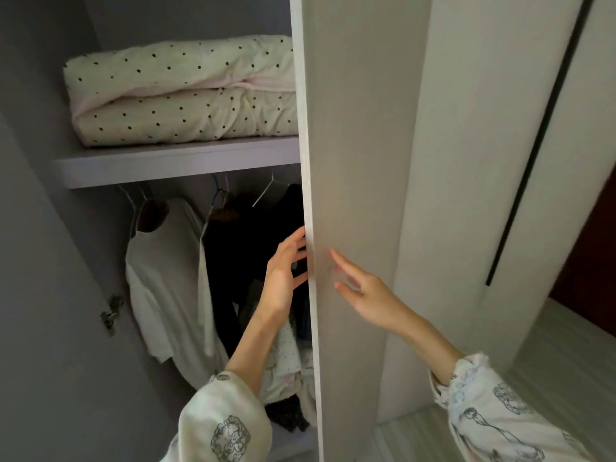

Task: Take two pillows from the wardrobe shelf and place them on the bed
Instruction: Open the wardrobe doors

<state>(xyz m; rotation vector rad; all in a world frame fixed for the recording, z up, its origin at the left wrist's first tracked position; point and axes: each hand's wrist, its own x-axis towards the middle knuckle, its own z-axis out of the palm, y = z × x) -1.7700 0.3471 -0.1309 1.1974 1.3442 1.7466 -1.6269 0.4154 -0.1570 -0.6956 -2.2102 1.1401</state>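
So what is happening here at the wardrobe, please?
A person in patterned pyjama sleeves stands at a pale grey wardrobe. The left hand curls around the edge of the tall pale wardrobe door, and the right hand hovers open at its front face. On the grey shelf above the hanging clothes, the folded cream bedding with black dots lies untouched.

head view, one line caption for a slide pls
Both hands, left hand and right hand, open at the wardrobe door edge, below shelved polka-dot bedding.

Both hands flank the wardrobe door [346, 195] edge, left hand [283, 275] inside, right hand [366, 298] outside, below a shelf [173, 161] bearing folded polka-dot bedding [183, 91].
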